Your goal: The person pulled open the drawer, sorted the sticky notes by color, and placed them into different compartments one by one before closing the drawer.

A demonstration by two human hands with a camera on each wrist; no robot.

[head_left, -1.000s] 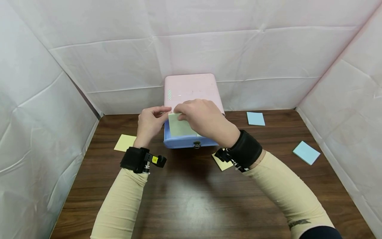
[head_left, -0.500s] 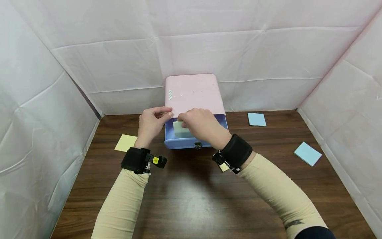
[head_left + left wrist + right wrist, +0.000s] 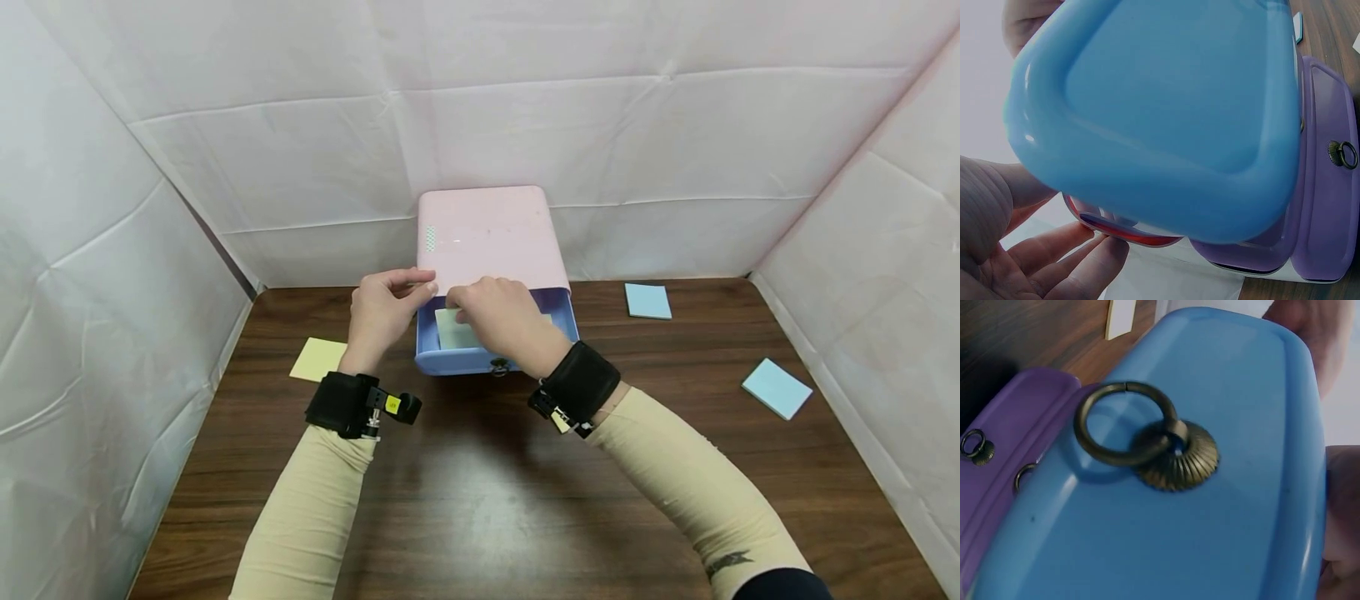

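Right hand lowering a pale green notepad into the open blue drawer; left hand steadying the pink box.

My right hand (image 3: 498, 321) is down in the drawer (image 3: 450, 360), fingers curled over the notepad (image 3: 452, 333), which lies flat on the drawer floor at the left side; I cannot tell whether the fingertips pinch it or only press on it. My left hand (image 3: 386, 308) has fingers bent, thumb and fingertips touching the front left corner of the pink box (image 3: 491, 233), holding nothing else. On the table (image 3: 480, 500) sit a yellow notepad (image 3: 318, 359) near the left wrist and two blue notepads (image 3: 648, 300) (image 3: 776, 388) off to the right. Risk, as I judge it: if the notepad rides up against the drawer's front wall, it could tilt and jam under the box lip; a slack left hand lets the box skid backward.
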